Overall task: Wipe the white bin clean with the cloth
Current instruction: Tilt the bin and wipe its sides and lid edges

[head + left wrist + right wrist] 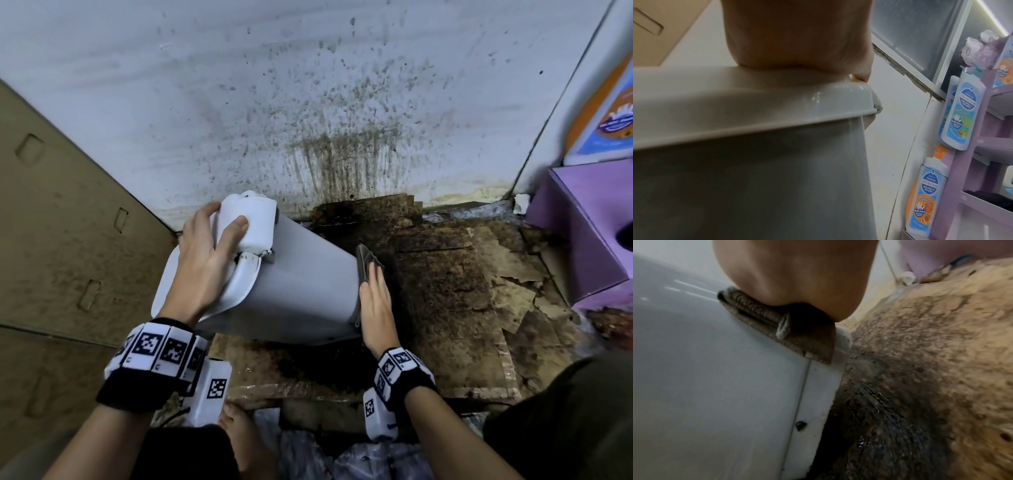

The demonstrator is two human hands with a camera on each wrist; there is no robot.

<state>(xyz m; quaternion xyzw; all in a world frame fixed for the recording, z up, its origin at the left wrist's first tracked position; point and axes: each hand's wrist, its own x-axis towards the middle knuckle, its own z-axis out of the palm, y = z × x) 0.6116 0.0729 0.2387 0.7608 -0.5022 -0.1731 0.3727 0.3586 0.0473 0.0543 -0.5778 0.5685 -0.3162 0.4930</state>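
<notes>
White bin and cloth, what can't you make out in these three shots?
- White bin inside: unseen in every view; only its outer walls face the cameras.
- Cloth: mostly under the right hand; head view shows just an edge.
- Left hand fingers: left wrist view shows only its palm.
- Bottle labels: small text too blurred to read.

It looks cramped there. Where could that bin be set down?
Only the stained cardboard floor between the tilted white plastic bin and the purple box is bare. Crowded near the person's feet: crumpled plastic bags.
</notes>
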